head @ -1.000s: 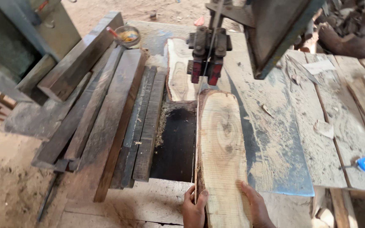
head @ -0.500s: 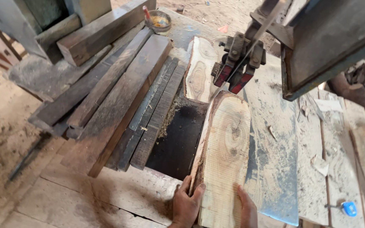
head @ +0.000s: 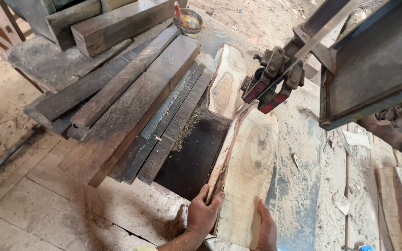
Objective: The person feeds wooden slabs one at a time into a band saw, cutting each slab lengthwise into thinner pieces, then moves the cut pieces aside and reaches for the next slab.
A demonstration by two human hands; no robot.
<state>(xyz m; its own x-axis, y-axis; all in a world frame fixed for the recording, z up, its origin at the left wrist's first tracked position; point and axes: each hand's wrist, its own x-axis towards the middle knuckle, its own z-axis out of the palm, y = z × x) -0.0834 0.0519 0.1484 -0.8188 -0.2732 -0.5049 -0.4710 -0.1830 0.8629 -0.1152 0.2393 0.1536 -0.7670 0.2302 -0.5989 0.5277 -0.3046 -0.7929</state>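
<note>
slab (head: 247, 176) lies flat on the saw table (head: 303, 186), pale cut face up, far end right under the blade guide (head: 271, 86). blade (head: 312, 42) runs down into the guide and meets the slab's far end. left hand (head: 203, 214) grips the slab's near left edge, fingers curled over the bark side, thumb on top. right hand (head: 267, 230) lies flat on the slab's near right part, fingers together, partly cut off by the frame. offcut (head: 226, 83) lies past the slab, left of the guide. dark planks (head: 136, 107) stacked left of the slab. small bowl (head: 188, 21) sits beyond the planks. sawdust all over the table.
</note>
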